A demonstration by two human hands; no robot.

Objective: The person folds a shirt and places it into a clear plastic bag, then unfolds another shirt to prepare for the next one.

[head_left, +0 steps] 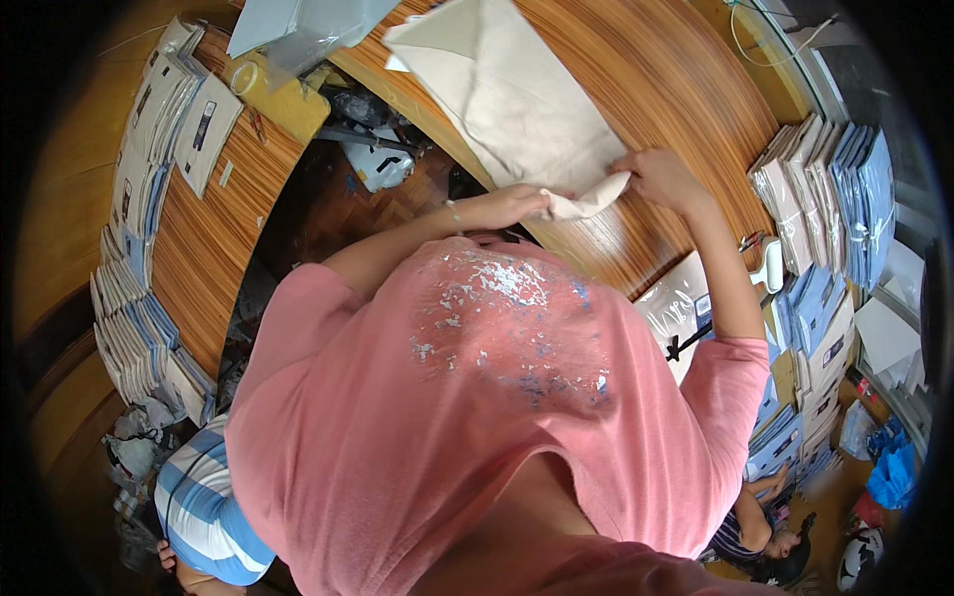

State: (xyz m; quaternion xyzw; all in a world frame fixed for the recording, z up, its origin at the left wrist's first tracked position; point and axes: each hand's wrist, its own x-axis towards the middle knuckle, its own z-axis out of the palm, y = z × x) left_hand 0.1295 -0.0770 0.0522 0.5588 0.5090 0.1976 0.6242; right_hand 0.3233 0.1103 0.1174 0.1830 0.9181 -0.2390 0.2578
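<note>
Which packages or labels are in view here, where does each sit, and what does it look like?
Flat packets: fanned along the left table edge, cream and blue, dark label patches.
Upright packets: rowed at the right edge, cream then blue.
Clear plastic-wrapped pack: right of the person's arm, glossy.
Beige cloth bag: unlabelled, held by left hand and right hand.

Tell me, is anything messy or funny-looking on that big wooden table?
Not much. The cream cloth bag lies slanted on the wooden table, and its near corner is bunched up between the left hand and right hand. A tape roll sits loose by clear plastic bags. The packet stacks look tidy.
</note>
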